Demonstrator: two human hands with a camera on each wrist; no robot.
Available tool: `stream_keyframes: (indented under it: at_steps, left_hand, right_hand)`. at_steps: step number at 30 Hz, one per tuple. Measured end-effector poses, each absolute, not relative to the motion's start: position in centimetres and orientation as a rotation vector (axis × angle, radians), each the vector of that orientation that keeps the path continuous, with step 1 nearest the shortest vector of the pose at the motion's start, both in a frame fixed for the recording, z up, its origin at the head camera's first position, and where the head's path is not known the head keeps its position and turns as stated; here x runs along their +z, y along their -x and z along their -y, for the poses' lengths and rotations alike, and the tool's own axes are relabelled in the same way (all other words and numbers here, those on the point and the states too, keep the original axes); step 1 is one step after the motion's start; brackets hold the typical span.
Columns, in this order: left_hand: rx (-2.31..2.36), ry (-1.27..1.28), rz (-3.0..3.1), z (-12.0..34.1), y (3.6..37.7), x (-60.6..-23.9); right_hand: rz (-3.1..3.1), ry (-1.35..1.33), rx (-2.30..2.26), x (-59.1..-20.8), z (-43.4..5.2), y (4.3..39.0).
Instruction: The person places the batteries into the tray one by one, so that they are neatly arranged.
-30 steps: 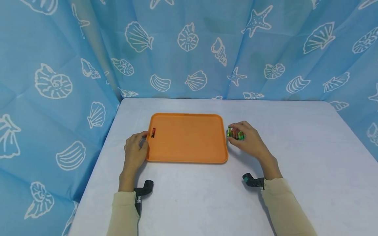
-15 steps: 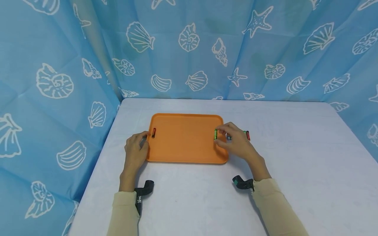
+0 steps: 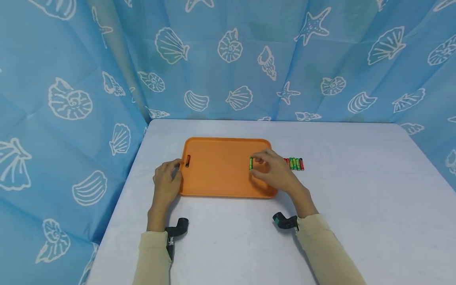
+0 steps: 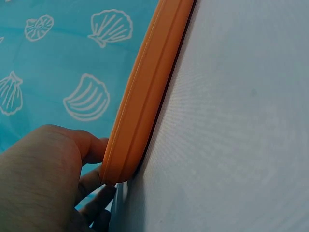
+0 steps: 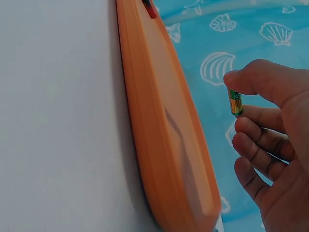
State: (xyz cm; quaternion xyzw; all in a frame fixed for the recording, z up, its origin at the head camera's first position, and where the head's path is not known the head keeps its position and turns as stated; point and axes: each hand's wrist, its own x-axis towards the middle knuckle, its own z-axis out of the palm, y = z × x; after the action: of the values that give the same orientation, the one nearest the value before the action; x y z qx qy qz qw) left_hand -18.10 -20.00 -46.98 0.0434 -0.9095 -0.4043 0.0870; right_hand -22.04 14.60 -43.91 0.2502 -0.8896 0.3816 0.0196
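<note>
From the head camera, your right hand (image 3: pixel 276 174) is over the right part of the orange tray (image 3: pixel 221 182), thumb and fingertips pinching a green battery (image 3: pixel 251 163) held upright above the tray floor. Your left hand (image 3: pixel 166 183) rests at the tray's left edge, fingers curled on its rim. A red battery (image 3: pixel 187 160) lies inside the tray near that left edge. A row of batteries (image 3: pixel 294 163) lies on the white table (image 3: pixel 356 198) just beyond the tray's right edge.

From the left wrist, your left hand (image 4: pixel 46 181) has its fingertips touching the tray (image 4: pixel 145 92) rim.

From the right wrist, your right hand (image 5: pixel 270 145) pinches the green battery (image 5: pixel 235 102) above the tray (image 5: pixel 164 125); the red battery (image 5: pixel 148 7) shows at the far end.
</note>
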Motion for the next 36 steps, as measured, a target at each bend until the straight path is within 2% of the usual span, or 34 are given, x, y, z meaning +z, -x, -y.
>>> stream_keyframes:
  at_steps: [36]
  left_hand:
    - [-1.212,-0.129,2.693,20.2,18.3,-47.1]
  right_hand:
    - [2.734,-0.908,1.293,-44.1,-4.8,23.2]
